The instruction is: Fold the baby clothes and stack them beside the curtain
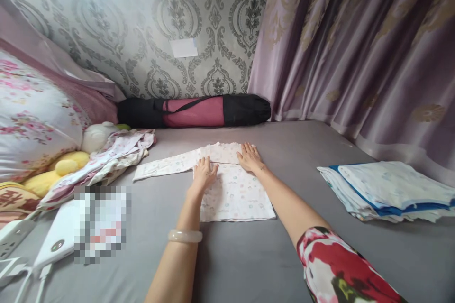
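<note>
A small white long-sleeved shirt (234,194) with a faint pastel print lies on the grey bed sheet in front of me. One sleeve stretches out to the left; the right sleeve is folded in across the upper part. My left hand (204,172) presses on the shirt near the base of the left sleeve, fingers spread. My right hand (250,157) lies flat at the upper right edge, on the folded part. Neither hand grips the cloth. A pale bangle (185,236) circles my left forearm.
To the right lies a stack of folded clothes (394,189). A black and red roll bag (194,112) lies along the wall. At left are crumpled printed clothes (117,151), a floral pillow (35,113), a white power bank (66,227) with cables and a power strip (14,236).
</note>
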Motion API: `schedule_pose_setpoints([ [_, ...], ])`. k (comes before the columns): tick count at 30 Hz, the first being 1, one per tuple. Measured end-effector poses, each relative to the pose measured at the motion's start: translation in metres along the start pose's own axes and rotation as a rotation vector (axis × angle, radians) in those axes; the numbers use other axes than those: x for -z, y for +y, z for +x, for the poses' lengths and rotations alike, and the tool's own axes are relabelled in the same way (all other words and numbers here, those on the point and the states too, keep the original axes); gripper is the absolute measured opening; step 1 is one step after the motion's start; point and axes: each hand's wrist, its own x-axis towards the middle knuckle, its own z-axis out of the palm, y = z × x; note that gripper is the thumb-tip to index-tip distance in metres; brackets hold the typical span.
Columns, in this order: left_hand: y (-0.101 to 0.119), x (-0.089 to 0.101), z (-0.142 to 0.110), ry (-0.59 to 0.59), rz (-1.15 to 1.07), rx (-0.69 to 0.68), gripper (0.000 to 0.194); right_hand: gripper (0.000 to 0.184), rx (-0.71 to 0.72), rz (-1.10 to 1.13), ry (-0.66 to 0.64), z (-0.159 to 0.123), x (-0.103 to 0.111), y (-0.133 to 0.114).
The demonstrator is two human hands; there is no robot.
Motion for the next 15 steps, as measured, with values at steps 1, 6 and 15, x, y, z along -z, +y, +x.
schedule_pose_setpoints([
  [1, -0.002, -0.003, -0.003, 0.010, -0.007, -0.004, 0.059, 0.066, -0.003, 0.004, -0.008, 0.001, -0.002, 0.001],
  [6, -0.006, -0.009, -0.009, 0.080, -0.062, -0.028, 0.054, 0.068, -0.002, 0.003, -0.032, 0.004, -0.005, 0.007],
  [15, 0.002, 0.012, -0.007, 0.117, -0.225, -0.015, 0.047, 0.062, 0.082, 0.028, -0.001, 0.005, 0.004, -0.017],
])
